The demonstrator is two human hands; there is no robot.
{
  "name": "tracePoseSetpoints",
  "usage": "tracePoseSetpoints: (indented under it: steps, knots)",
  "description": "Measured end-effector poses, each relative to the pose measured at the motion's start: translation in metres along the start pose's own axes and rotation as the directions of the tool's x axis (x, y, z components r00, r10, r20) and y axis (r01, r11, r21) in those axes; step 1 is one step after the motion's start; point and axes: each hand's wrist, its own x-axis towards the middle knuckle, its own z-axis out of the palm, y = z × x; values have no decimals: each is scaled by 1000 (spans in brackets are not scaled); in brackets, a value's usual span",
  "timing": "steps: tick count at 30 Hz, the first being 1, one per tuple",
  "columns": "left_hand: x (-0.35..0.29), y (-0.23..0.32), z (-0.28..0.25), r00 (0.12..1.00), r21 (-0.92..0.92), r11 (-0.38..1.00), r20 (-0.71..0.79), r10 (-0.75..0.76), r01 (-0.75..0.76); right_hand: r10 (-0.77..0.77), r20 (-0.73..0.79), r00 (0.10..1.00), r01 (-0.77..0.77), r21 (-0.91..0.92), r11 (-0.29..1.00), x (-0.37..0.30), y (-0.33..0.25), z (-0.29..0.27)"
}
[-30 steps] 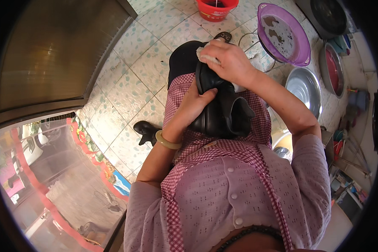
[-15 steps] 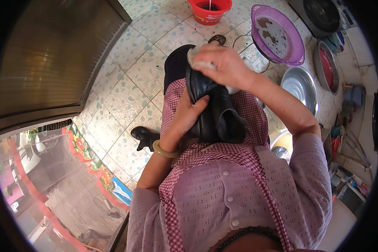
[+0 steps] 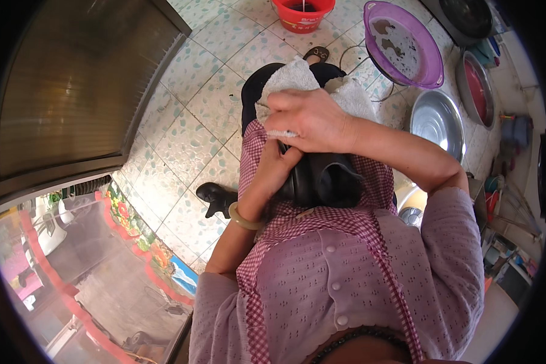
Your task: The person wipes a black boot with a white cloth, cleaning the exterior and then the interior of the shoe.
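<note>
A black leather boot (image 3: 312, 182) lies across my lap on the red checked apron (image 3: 376, 173), its open shaft toward me. My left hand (image 3: 276, 164) is closed round the side of the boot, with part of the grip hidden under the other hand. My right hand (image 3: 312, 121) presses a white cloth (image 3: 294, 76) against the boot's foot end, fingers bent into the fabric. The cloth spreads past the hand on both sides and covers the front of the boot. Another black boot (image 3: 215, 199) rests on the tiled floor to my left.
Ahead stands a red bucket (image 3: 301, 21) with dark liquid. To the right are a purple basin (image 3: 437, 70), a metal basin (image 3: 454, 118) and a basin with red contents (image 3: 478, 88). A brown-framed door (image 3: 73, 91) and a clear curtain (image 3: 103, 285) flank my left.
My right hand has drawn the cloth back toward me, down over the boot near my left hand. More of the cloth now shows, and the boot's toe is hidden under it.
</note>
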Motion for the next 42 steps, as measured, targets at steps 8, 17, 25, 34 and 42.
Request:
tracePoseSetpoints:
  steps: [8,17,25,34,42]
  knots:
    - [-10,17,-5,996,-363,928,37,-81,89,530,-327,782,-344,482,806,-1,95,5]
    - [-8,6,-11,995,-323,941,14,-98,98,-61,-98,993,76,152,986,0,22,13]
    - [5,-25,-33,998,-549,834,49,-38,59,307,-342,888,-236,232,943,-18,63,-24]
    - [-17,-13,-43,959,-812,512,269,-93,278,597,-75,799,-574,202,793,-33,86,14]
    - [6,47,-63,833,-762,336,500,-237,553,454,242,858,-422,835,353,-10,79,-42]
